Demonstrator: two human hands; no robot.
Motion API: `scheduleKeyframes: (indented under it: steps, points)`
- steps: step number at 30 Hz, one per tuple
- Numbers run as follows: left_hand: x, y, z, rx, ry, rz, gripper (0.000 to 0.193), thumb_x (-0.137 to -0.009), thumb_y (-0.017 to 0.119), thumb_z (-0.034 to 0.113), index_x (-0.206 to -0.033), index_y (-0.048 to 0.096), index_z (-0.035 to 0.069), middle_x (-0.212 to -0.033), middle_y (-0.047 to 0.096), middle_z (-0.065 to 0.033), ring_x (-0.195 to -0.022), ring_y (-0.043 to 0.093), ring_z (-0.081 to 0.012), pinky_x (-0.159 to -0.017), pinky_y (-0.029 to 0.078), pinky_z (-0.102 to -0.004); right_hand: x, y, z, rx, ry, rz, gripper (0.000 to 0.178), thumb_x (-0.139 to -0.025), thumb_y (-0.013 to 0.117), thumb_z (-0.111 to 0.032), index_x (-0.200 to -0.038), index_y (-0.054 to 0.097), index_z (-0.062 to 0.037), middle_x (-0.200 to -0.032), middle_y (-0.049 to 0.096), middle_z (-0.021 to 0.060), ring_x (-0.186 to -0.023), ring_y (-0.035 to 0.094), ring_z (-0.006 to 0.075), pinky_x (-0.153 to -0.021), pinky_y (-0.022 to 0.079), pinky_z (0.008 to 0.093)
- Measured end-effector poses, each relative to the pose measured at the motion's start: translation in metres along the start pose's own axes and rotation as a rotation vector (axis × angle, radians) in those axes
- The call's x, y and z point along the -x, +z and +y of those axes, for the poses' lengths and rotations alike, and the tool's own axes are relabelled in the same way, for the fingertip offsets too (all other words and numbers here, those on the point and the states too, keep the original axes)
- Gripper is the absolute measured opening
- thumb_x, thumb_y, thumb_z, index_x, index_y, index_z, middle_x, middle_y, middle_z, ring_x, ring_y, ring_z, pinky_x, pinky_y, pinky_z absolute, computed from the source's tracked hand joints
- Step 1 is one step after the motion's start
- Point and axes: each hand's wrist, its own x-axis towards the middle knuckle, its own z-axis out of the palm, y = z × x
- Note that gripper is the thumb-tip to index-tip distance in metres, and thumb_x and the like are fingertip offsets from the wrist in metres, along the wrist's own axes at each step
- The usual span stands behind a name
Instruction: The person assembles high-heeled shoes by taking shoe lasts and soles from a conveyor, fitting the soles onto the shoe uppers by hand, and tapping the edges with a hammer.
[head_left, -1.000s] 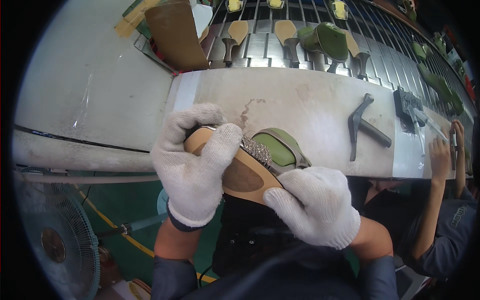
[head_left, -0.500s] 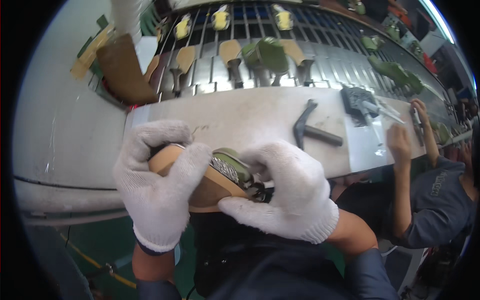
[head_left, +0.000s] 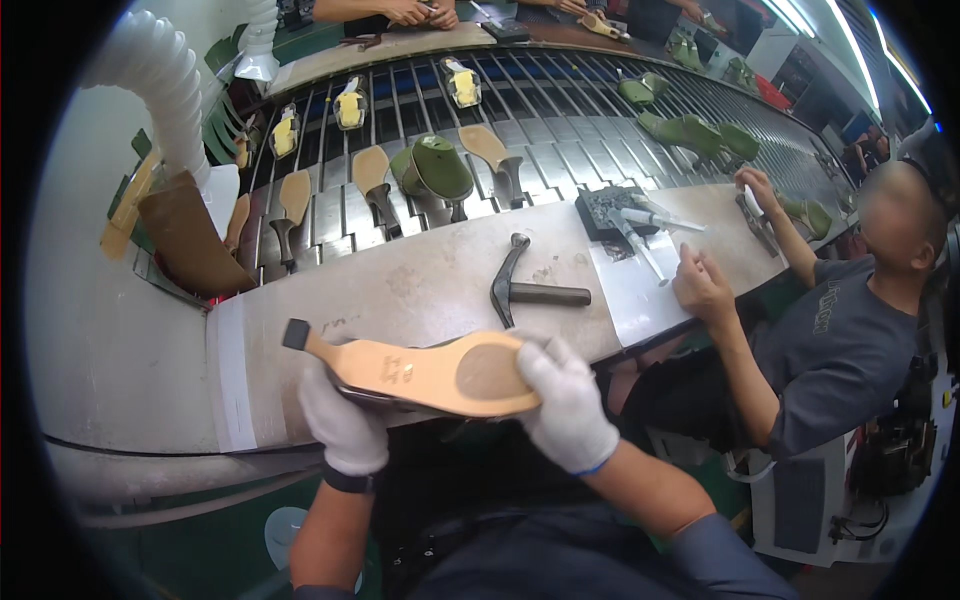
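A heeled shoe [head_left: 415, 375] is held between both hands above the near edge of the bench, its tan sole facing up. The heel with its dark tip points left; the toe lies to the right. My left hand [head_left: 343, 425], in a white knit glove, grips the heel end from below, its fingers partly hidden behind the shoe. At the toe, my right hand [head_left: 568, 408], gloved the same way, is closed with the thumb on top of the sole. Beyond the shoe a hammer [head_left: 545, 293] with a dark curved head rests on the bench [head_left: 420, 275].
A black block [head_left: 610, 212] holding syringe-like tools stands on the bench near a white sheet [head_left: 640, 295]. Behind are slatted racks with soles on heels [head_left: 372, 180] and green shoes [head_left: 435, 168]. A co-worker [head_left: 840, 340] sits at right. A white duct [head_left: 165, 75] hangs at left.
The shoe has turned from a tilted hold, with its green upper showing, to sole up and lengthwise. My hands moved apart to its two ends. The view has shifted, showing more of the far side.
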Motion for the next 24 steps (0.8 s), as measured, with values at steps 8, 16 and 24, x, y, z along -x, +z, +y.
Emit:
scheduleKeyframes:
  steps: [8,16,24]
  points:
    - [-0.049,-0.019,0.032,-0.498,0.241,-0.382,0.052,-0.121,0.04,0.036,-0.111,0.074,-0.002,-0.105,0.073,-0.0065,-0.095,0.071,-0.0165,-0.087,0.057,-0.0315,-0.02,0.011,0.007,1.131,-0.626,-0.41,0.049,-0.093,0.09,-0.016,-0.134,0.07,-0.0007,-0.1,0.075,0.0117,-0.079,0.074,0.0182,-0.076,0.062,0.0321]
    - [-0.022,0.003,0.055,-0.548,0.319,-0.598,0.025,-0.11,0.058,0.014,-0.104,0.078,0.0,-0.102,0.075,-0.0122,-0.098,0.07,-0.0272,-0.094,0.053,-0.0412,-0.02,0.081,-0.038,1.417,-0.976,-0.846,0.055,-0.08,0.082,-0.01,-0.134,0.072,-0.0079,-0.085,0.065,0.0079,-0.072,0.069,0.0287,-0.062,0.056,0.0411]
    - [-0.023,-0.024,0.042,-0.414,0.37,-0.541,0.049,-0.119,0.047,0.031,-0.105,0.08,-0.001,-0.104,0.076,-0.0145,-0.105,0.069,-0.0276,-0.098,0.052,-0.0409,0.007,0.075,-0.018,1.258,-1.068,-0.861,0.044,-0.073,0.086,0.002,-0.115,0.077,0.0037,-0.076,0.071,0.0099,-0.06,0.07,0.0285,-0.054,0.054,0.0384]
